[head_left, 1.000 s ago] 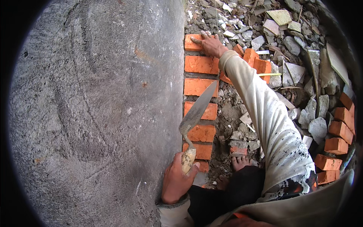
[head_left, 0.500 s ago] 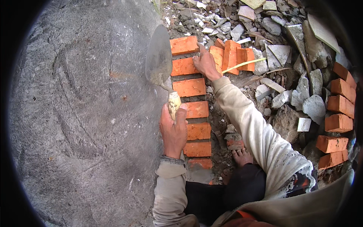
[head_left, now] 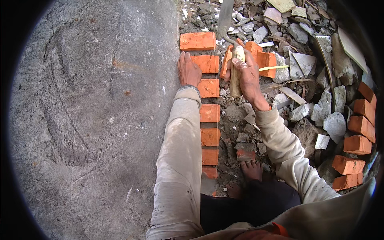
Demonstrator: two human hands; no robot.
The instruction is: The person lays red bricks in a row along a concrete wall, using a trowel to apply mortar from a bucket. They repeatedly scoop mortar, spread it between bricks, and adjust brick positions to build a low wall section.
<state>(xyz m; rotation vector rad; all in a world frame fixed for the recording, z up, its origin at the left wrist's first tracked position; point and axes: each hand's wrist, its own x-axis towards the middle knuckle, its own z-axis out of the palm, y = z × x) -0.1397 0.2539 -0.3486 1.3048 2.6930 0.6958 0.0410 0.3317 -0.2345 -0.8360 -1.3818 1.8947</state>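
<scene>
A row of spaced orange bricks (head_left: 209,113) lies crosswise beside the rough grey wall (head_left: 92,120), with a thin string (head_left: 217,152) running along their right ends. My left hand (head_left: 189,71) is at the left end of the second brick (head_left: 206,64) from the far end, its bent fingers together on it against the wall side. In my right hand (head_left: 249,78) is the trowel, gripped round its pale handle (head_left: 237,89), its grey blade (head_left: 225,18) pointing away from me. Loose bricks (head_left: 266,60) lie just beyond that hand, partly hidden by it.
Broken concrete and tile rubble (head_left: 306,68) covers the ground to the right. More orange bricks (head_left: 357,145) stand in a curved line at the far right. My bare foot (head_left: 251,170) rests near a mortar-covered brick piece (head_left: 245,153).
The trowel has passed from my left hand to my right and swung right. My left hand has moved forward onto the brick row; my right hand has left the bricks' ends.
</scene>
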